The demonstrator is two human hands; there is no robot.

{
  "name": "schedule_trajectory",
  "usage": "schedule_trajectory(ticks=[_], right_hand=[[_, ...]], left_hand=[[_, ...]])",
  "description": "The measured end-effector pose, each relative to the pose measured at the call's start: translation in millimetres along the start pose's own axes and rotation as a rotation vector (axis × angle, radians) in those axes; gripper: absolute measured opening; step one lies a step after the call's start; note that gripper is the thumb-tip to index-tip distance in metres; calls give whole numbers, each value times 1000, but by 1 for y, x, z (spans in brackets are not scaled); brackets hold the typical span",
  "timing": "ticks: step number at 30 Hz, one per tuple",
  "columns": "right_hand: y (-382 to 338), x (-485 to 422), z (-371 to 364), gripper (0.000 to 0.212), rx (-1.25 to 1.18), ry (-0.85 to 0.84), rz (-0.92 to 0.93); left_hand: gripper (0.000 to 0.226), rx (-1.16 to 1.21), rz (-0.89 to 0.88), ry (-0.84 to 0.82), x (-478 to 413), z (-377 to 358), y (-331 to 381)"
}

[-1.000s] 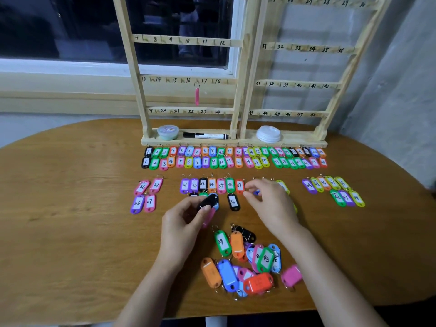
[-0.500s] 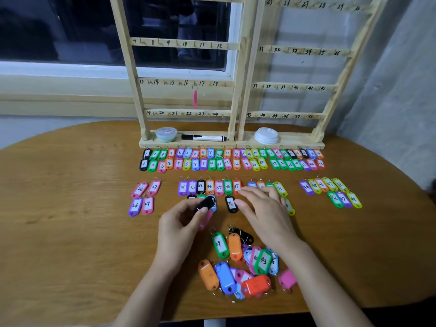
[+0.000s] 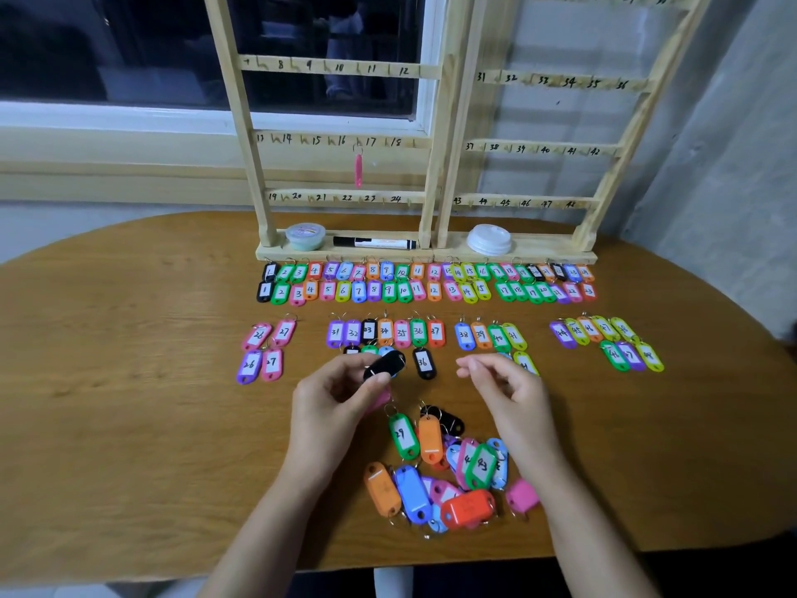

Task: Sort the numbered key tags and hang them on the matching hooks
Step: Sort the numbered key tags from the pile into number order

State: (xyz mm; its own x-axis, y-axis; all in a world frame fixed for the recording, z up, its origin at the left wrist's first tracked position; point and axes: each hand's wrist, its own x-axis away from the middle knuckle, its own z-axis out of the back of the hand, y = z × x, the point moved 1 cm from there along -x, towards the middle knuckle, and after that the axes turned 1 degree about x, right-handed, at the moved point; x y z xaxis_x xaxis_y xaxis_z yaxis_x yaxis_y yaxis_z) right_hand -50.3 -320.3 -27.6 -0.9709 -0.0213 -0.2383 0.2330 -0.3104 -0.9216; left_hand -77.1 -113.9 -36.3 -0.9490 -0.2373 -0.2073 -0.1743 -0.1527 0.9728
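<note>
The wooden table (image 3: 129, 403) has wide bare wood at its left side and some at the right, near the curved edge. At the far edge stands the hook rack (image 3: 552, 249), with one pink tag (image 3: 358, 170) hanging straight down at hook 17. In front of the rack base lie two sorted rows of tags (image 3: 434, 290), and nearer are separate groups with gaps between them. The unsorted pile (image 3: 481, 466) lies close to the front edge, between the forearms.

The left hand (image 3: 332, 407) pinches a black tag (image 3: 385, 365) between thumb and fingers, above the table. Its long axis is tilted, with the ring end pointing up and to the right. Its number is not visible. Just to its right, tag 36 (image 3: 424, 363) lies on the table with its ring end toward the rack.

The right hand (image 3: 513, 390) hovers with fingers loosely bent, and nothing is visible between them.
</note>
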Motion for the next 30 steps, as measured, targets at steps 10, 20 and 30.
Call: schedule_trajectory(ticks=[10, 20, 30], right_hand=[[-22, -9, -16, 15, 165, -167, 46], [-24, -12, -12, 10, -86, -69, -82], [-21, -5, -2, 11, -229, -61, -146]], left_hand=[[24, 82, 38, -74, 0, -3, 3], [24, 84, 12, -100, 1, -3, 4], [19, 84, 6, -76, 0, -2, 2]])
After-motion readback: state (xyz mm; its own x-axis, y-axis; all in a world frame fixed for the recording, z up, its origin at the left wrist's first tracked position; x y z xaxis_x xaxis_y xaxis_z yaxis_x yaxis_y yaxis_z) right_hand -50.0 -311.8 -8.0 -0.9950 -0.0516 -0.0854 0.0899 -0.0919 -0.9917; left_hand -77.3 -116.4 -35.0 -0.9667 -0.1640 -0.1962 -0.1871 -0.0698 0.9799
